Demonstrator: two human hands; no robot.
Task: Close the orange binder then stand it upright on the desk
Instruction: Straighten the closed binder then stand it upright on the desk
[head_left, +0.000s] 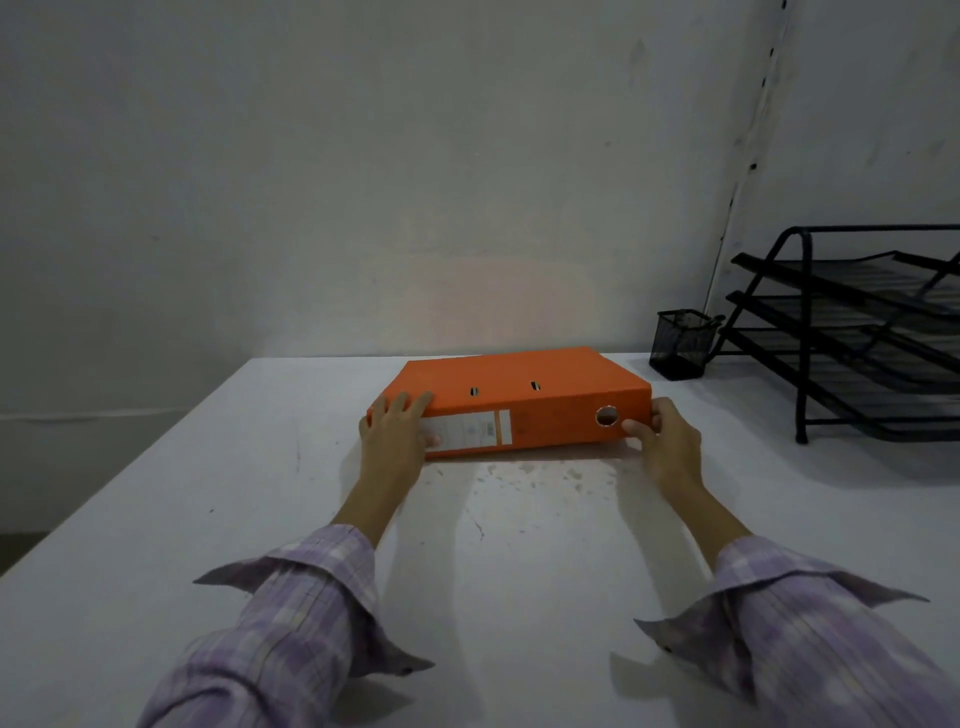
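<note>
The orange binder (524, 387) lies flat and closed on the white desk (156, 519), its spine toward me with a white label and a round finger hole. My left hand (397, 434) grips the spine's left end, fingers over the top cover and thumb on the label. My right hand (667, 439) holds the spine's right end, thumb on the spine near the hole and fingers around the corner.
A black mesh pen cup (681, 344) stands at the back right, close to the binder's far right corner. A black three-tier wire letter tray (852, 332) fills the desk's right side. A white wall runs right behind the desk.
</note>
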